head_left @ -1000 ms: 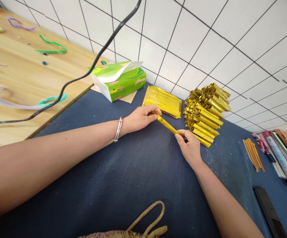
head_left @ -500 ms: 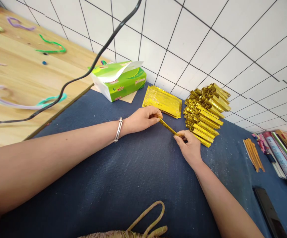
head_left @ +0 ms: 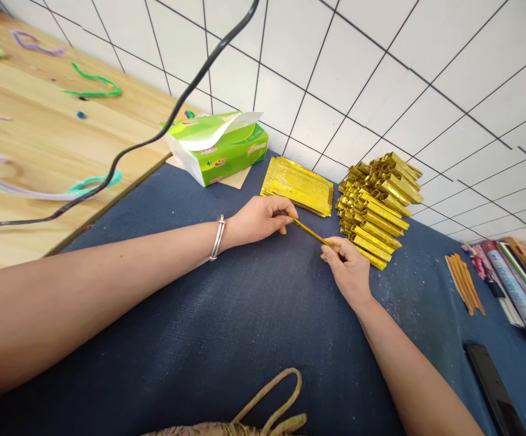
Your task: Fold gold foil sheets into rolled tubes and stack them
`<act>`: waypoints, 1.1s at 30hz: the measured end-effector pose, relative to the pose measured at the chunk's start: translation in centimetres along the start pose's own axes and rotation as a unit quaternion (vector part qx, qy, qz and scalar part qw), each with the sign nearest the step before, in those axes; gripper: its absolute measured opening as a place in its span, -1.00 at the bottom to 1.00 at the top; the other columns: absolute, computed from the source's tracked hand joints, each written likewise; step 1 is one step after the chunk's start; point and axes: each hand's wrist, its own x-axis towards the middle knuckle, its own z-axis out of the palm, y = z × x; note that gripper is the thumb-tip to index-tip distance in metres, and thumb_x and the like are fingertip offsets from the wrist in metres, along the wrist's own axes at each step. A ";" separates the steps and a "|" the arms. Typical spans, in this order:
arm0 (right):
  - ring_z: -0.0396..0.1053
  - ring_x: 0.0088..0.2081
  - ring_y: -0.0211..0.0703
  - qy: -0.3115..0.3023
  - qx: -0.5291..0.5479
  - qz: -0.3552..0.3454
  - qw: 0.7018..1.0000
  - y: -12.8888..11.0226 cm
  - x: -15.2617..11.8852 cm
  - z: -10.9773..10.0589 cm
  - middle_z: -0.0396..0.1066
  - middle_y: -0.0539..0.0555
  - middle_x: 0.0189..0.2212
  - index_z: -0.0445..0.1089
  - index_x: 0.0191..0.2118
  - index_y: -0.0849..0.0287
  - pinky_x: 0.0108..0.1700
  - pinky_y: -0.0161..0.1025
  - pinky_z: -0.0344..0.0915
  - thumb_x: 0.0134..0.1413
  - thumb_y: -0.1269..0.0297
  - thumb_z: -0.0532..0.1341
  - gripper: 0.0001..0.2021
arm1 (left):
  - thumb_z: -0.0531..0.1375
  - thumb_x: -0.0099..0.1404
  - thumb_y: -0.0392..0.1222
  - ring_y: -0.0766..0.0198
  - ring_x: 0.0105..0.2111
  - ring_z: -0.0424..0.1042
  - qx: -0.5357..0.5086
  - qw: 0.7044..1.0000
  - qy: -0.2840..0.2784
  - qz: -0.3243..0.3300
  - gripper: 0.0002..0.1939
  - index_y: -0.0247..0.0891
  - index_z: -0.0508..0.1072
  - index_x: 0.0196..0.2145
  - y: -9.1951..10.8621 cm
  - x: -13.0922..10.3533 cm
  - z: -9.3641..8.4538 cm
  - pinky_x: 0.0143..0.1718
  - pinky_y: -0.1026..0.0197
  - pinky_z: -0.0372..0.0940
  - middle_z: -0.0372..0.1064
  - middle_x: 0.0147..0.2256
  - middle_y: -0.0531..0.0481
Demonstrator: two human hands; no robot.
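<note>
A narrow folded strip of gold foil paper [head_left: 311, 231] is stretched between my two hands, above the dark blue table cover. My left hand [head_left: 265, 217], with a silver bangle at the wrist, pinches its left end. Thumb and fingers of my right hand [head_left: 347, 263] grip the other end. Just beyond the strip lies a flat stack of gold foil paper sheets [head_left: 297, 184]. To the right, close to my right hand, rises a pile of folded gold paper pieces [head_left: 376, 209] with hollow ends. The strip's ends are hidden by my fingers.
A green tissue pack [head_left: 233, 154] lies at the back left, near the tiled wall. A black cable [head_left: 154, 136] hangs across the left. Brown strips [head_left: 465, 284], a rolled red-and-blue package [head_left: 517, 293] and a black phone-like object [head_left: 494, 387] lie on the right.
My right hand has shifted slightly right and up, and the strip has turned a little, showing a thinner edge. Both hands keep their hold on it.
</note>
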 end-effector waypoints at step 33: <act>0.40 -0.34 -0.23 -0.043 0.068 0.003 0.997 -0.3 0.1 -0.5 0.46 0.03 -0.34 0.43 -0.13 0.08 -0.22 -0.22 0.33 0.13 0.19 0.12 -0.76 | 0.21 0.10 -0.19 0.33 -0.28 0.38 -0.079 0.995 0.030 0.051 -0.87 -0.32 0.43 -0.44 -1.0 0.6 0.3 -0.15 0.23 0.29 0.40 -0.31 0.00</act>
